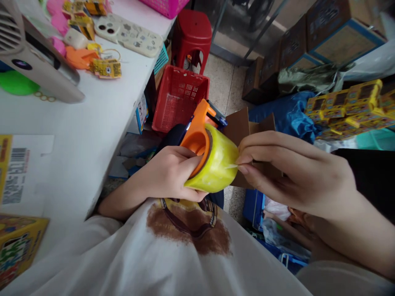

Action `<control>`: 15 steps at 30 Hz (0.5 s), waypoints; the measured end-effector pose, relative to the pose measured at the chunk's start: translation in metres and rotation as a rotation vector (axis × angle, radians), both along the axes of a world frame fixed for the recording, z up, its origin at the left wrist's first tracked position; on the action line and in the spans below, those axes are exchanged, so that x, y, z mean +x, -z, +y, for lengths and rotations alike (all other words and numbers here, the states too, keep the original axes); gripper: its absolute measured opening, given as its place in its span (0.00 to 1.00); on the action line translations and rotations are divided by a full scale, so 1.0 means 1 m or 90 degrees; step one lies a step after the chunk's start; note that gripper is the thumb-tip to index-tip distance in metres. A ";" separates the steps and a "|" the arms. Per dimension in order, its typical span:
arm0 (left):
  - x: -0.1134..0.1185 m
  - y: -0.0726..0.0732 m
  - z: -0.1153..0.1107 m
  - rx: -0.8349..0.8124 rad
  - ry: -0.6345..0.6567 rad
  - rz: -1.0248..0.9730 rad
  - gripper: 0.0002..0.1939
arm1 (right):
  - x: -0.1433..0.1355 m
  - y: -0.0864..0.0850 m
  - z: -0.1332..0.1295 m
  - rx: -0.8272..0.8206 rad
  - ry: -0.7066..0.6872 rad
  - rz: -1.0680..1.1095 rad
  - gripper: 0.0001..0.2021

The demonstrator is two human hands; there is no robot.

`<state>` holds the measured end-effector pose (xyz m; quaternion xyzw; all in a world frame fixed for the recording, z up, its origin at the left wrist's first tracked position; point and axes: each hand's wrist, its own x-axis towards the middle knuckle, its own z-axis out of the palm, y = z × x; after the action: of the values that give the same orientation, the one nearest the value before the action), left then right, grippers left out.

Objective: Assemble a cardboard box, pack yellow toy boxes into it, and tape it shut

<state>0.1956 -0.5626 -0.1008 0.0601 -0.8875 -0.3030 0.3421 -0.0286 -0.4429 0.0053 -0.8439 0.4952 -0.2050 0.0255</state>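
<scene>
A tape dispenser (197,129) with an orange frame carries a thick roll of yellow tape (216,164), held in front of my shirt. My left hand (173,172) wraps round the dispenser and roll from the left, its thumb reaching into the orange hub. At the roll's right side my right hand (296,172) pinches a small whitish bit of the tape between thumb and fingertips. That bit still joins the roll's surface. Behind the roll stands an open cardboard box (243,123), partly hidden by my right hand.
A white table (101,107) on the left bears a phone (129,35), small toys and a grey device (46,53). Beyond lie a red basket (179,98) and a red stool (194,33). Yellow boxes (348,102) and cartons (333,33) are stacked at right.
</scene>
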 end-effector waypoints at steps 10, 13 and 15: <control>-0.008 0.002 -0.003 -0.061 -0.014 0.114 0.14 | 0.003 -0.011 -0.003 0.084 0.110 -0.175 0.07; -0.007 0.007 0.000 -0.070 -0.080 0.122 0.15 | -0.002 -0.015 0.007 0.052 0.200 -0.130 0.13; -0.007 0.010 0.001 -0.062 -0.114 0.112 0.16 | -0.002 -0.015 0.015 0.027 0.213 -0.056 0.14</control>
<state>0.1888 -0.5611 -0.1108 0.0953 -0.8589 -0.2318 0.4466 -0.0305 -0.4276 0.0201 -0.7391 0.6315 -0.2324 0.0307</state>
